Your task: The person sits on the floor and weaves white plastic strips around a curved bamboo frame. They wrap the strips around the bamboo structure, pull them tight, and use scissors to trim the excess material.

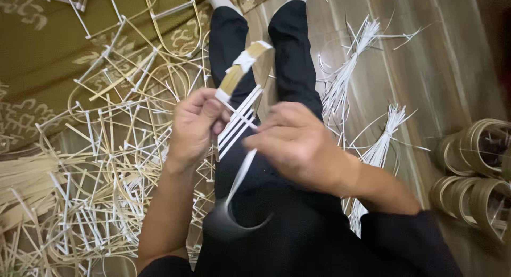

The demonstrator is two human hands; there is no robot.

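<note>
Near the middle of the frame, just above the hands, a flat tan cane strip sticks up and leans to the right. White tape is wrapped around it in two spots. Under it, a few thin white strips lie side by side, slanting down to the left.

The left hand comes in from the lower left, with the bare arm pointing up. Its fingers are curled tight around the bottom of the tan cane strip and the thin white strips, and its thumb presses on top. The right hand comes in from the lower right, bent across the lap. Its fingers are pinched shut on a long white band. That band hangs down and curls into a loop over the dark trousers.

On the left side of the frame lies a big messy pile of bent cane pieces with white tape on them, partly on a patterned rug. On the wooden floor at the right lie two bundles of white strips. At the right edge sit stacked cane rings, round and hollow; whether anything is in them cannot be told.
</note>
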